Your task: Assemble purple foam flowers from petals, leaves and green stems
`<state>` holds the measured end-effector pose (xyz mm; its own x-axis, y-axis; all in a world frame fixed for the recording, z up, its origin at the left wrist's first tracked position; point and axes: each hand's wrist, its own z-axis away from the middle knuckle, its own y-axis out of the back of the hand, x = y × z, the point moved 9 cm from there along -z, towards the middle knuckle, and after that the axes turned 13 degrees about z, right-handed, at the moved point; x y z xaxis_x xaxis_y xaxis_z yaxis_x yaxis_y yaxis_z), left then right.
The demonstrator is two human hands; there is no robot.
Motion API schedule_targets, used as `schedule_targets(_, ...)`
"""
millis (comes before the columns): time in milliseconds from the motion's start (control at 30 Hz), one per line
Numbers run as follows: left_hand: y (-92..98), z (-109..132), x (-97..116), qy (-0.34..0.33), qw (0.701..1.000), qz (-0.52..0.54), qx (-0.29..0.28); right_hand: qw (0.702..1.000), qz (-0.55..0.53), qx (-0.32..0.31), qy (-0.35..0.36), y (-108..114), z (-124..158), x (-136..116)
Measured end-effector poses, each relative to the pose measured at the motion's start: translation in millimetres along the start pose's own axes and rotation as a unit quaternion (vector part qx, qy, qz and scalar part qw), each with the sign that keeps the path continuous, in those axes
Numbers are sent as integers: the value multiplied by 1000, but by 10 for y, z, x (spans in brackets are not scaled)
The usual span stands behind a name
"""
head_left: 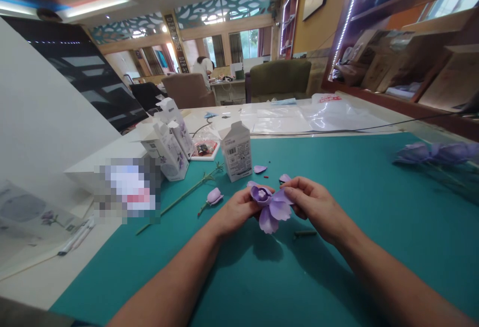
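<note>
My left hand (235, 212) and my right hand (310, 202) hold a purple paper flower (271, 207) above the teal cutting mat (359, 207). Fingers of both hands pinch its petals, and its base is hidden behind them. Two loose lilac petals (260, 169) (284, 178) lie on the mat just beyond my hands. To the left of my left hand rest a lilac flower bud (214, 197) and a long green stem (183, 197) with a leaf. A short dark green stem piece (305, 234) lies below my right hand.
Open white product boxes (235, 150) stand at the mat's far edge, beside a small tray (204, 150). Finished purple flowers (430, 153) lie at the right. Plastic sheets (310, 117) cover the far table. A person (202, 70) stands in the background.
</note>
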<state>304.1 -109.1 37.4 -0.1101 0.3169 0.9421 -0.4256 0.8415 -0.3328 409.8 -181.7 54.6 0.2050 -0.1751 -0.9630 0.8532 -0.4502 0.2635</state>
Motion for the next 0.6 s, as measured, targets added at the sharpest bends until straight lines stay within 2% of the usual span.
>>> schedule_targets(600,-34,11,12,-5,1000,-16,-17,1000,13,-9,10,-15,-19,68)
